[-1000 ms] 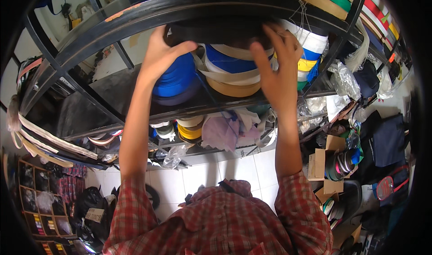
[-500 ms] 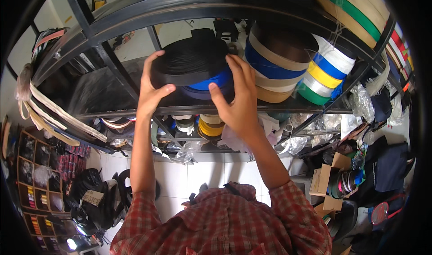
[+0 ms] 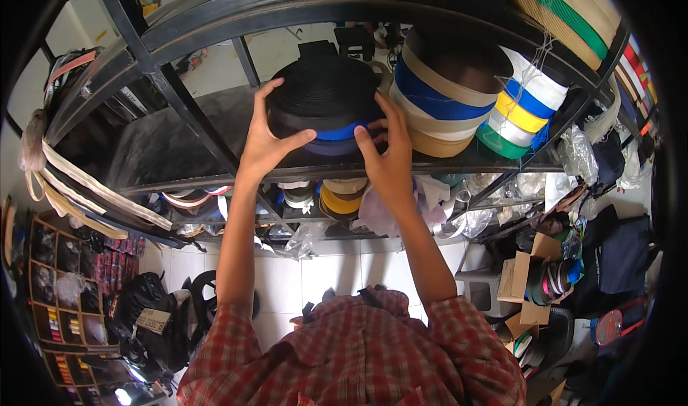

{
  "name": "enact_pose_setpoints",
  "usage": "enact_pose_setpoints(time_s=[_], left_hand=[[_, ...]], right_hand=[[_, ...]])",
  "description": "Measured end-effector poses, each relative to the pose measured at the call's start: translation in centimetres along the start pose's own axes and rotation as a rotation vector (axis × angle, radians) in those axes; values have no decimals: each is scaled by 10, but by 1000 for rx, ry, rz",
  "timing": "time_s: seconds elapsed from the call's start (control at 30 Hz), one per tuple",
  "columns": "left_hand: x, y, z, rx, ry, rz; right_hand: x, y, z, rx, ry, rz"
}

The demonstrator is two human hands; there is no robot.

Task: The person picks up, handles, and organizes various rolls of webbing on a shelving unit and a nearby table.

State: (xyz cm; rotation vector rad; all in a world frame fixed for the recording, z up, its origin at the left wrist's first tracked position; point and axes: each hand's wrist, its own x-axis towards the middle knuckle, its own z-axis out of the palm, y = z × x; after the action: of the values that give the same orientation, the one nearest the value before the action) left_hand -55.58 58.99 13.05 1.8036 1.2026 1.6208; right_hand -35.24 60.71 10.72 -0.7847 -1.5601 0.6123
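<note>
Left hand and right hand spread, I cup a coiled black roll atop blue rolls on a dark shelf, beside a taller multicoloured stack.

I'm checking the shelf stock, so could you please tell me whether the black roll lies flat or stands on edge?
The black roll lies flat: its coiled face shows upward, between the left hand and right hand.

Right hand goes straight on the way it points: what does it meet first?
The coiled black roll. The right hand points up and inward at its right side, seemingly touching it, though depth is hard to judge here.
</note>
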Motion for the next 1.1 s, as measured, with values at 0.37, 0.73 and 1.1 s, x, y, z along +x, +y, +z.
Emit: enact_pose_setpoints(time_s=[0.37, 0.73, 1.1], left_hand=[[-6, 16, 14, 333, 174, 168], [78, 83, 103, 456, -116, 181], [107, 88, 129, 91, -297, 84]], right_hand=[[-11, -24, -85, 16, 139, -152], [75, 1, -161, 7, 275, -17], [80, -11, -159, 129, 117, -23]])
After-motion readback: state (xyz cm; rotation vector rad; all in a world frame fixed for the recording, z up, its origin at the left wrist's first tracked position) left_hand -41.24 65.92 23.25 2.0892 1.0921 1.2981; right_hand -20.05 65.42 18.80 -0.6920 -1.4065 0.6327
